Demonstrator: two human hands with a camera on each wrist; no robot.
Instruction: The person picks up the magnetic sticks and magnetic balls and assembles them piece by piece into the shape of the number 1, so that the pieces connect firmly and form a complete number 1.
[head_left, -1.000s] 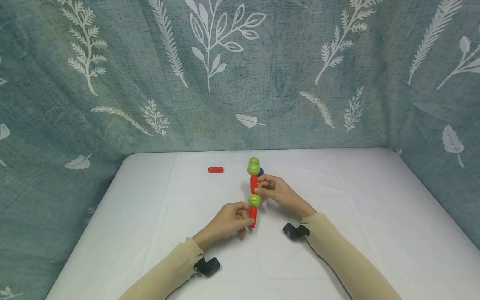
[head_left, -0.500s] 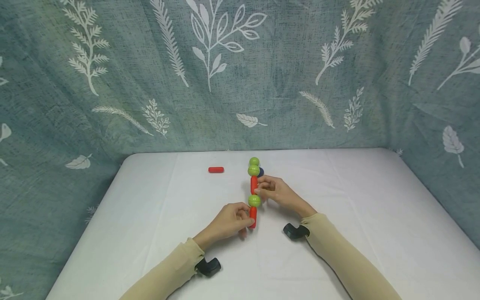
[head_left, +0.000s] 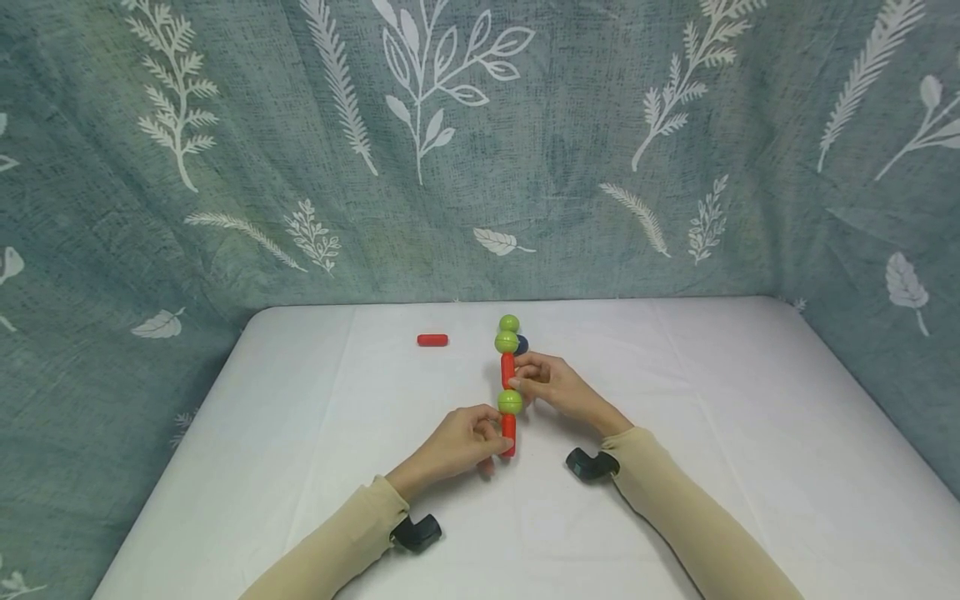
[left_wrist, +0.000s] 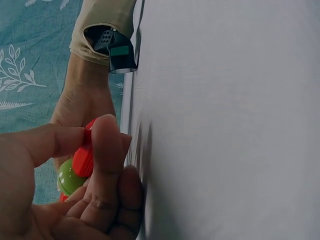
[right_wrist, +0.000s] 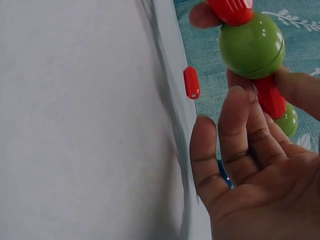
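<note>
A chain of two red rods and two green balls runs away from me near the table's middle in the head view. My left hand (head_left: 463, 442) pinches the near red rod (head_left: 509, 427) between thumb and fingertips. Its far end meets a green ball (head_left: 510, 402). Beyond that ball, my right hand (head_left: 553, 387) pinches the second red rod (head_left: 507, 365) between thumb and fingers. The other green ball (head_left: 506, 342) sits at this rod's far end. In the right wrist view the middle green ball (right_wrist: 252, 46) joins both rods.
Behind the chain are another green ball (head_left: 510, 322) and a partly hidden dark blue ball (head_left: 522, 343). A loose red rod (head_left: 432, 340) lies farther left on the white table (head_left: 360, 400). Patterned cloth (head_left: 562, 167) hangs behind the table.
The near red rod has swung slightly right at its near end and now lines up straighter with the chain. Both hands otherwise stay almost in place.
</note>
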